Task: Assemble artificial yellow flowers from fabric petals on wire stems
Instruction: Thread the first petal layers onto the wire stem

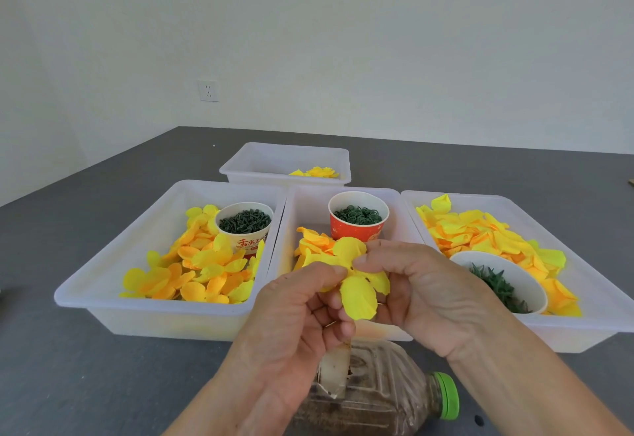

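A: Where was the yellow fabric flower [356,278]?

B: Held in the air between both hands, in front of the middle tray [308,206], its petals fanned out and one hanging toward six o'clock.

A: And the hands?

B: The left hand [295,312] came up from seven o'clock, palm turned inward, fingers curled, thumb and forefinger pinching the flower's left edge. The right hand [422,295] came in from five o'clock, back of the hand toward the camera, its fingertips closed on the flower near the centre. I couldn't make out a stem.

A: What lay around them?

B: Below the hands, at six o'clock, a plastic bottle with a green cap [384,398] lay on its side on the grey table [85,367]. At nine o'clock stood the left tray [113,250] with loose yellow petals [202,271] and a paper cup of dark green pieces [245,226]. A red cup of green rings [356,221] stood in the middle tray. At three o'clock was the right tray [597,284] with petals and a white bowl [507,274]. At twelve o'clock sat a far tray [284,157].
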